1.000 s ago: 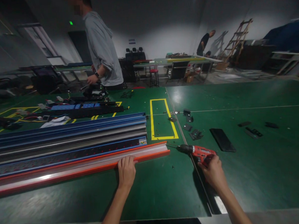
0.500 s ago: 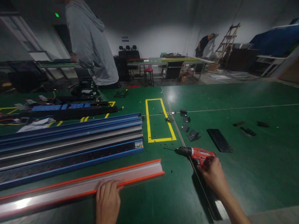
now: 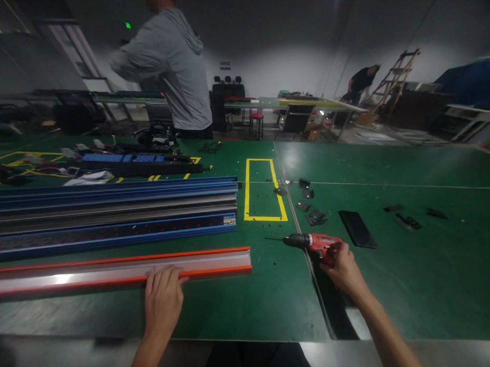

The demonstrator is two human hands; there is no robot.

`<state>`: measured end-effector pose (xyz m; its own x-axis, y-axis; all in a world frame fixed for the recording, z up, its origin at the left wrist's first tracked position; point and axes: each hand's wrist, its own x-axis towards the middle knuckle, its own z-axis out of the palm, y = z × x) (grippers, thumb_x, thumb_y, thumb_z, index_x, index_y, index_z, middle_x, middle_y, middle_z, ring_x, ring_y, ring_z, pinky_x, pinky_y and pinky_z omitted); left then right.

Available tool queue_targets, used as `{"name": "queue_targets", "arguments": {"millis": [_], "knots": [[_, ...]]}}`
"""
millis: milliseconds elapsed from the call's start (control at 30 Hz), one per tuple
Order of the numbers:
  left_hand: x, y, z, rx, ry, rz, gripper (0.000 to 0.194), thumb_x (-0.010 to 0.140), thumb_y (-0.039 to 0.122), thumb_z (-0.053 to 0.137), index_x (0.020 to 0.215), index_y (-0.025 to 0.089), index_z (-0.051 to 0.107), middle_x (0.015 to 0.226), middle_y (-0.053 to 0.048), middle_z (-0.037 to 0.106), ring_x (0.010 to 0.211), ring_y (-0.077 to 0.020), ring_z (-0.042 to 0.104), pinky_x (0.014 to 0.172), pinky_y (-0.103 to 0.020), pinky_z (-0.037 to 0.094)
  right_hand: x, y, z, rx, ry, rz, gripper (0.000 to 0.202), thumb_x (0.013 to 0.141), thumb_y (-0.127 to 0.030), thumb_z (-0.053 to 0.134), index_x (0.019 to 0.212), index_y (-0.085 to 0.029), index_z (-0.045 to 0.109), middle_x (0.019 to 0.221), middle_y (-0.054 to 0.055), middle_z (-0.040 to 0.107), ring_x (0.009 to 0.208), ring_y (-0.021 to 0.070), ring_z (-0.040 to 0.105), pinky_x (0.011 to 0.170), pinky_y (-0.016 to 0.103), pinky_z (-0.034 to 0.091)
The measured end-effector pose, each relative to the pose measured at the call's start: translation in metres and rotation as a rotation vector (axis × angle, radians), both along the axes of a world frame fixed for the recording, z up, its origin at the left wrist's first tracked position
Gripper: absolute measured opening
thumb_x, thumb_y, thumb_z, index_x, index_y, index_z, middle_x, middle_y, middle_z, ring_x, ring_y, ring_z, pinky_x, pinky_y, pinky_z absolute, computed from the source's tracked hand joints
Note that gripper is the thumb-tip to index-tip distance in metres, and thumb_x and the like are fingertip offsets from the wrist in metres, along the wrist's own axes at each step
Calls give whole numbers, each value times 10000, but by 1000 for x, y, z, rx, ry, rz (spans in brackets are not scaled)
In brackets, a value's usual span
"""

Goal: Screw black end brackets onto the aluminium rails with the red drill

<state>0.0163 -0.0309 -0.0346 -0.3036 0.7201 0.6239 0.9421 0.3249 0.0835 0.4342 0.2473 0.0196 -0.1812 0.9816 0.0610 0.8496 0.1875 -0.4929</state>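
Now that the long, orange-edged pale channel point(image 3: 220, 262) lies pulled clear of the slim blue metal rails point(image 3: 108, 234), apparently free to handle alone, the left hand point(image 3: 164, 296) grips its near edge, the right hand point(image 3: 343, 270) a red-and-black pistol-shaped drill point(image 3: 321, 242).

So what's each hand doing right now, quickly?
Left hand: laid over the near edge of the orange-edged channel; whether it grips cannot be told.
Right hand: closed, holding the red-and-black cordless drill.
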Motion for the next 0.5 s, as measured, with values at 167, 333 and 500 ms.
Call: {"name": "queue_targets", "arguments": {"millis": [167,333,500], "knots": [[-11,-9,-8,19,25,26,165,1015,263,499,1038,213,655,1030,-109,735,1025,-304,660,1169,-558,402,6,1,-5,11,25,19,591,755,-308,687,1278,-152,460,1138,162,635,1049,309,682,875,418,537],[-15,-13,-16,31,21,8,165,994,237,495,1048,213,648,1036,-112,739,1030,-298,674,1162,-552,407,-4,-6,20,19,-103,-18,670,725,-395,743,1288,-95,540,1169,231,625,1107,400,671,917,525,533],[-13,-13,-14,28,9,-1,171,959,211,491,1054,218,633,1051,-113,739,1050,-307,682,1187,-586,388,-15,-60,111,67,265,194,537,879,-530,623,1297,-193,608,1239,179,663,1150,339,661,990,512,546]]}}
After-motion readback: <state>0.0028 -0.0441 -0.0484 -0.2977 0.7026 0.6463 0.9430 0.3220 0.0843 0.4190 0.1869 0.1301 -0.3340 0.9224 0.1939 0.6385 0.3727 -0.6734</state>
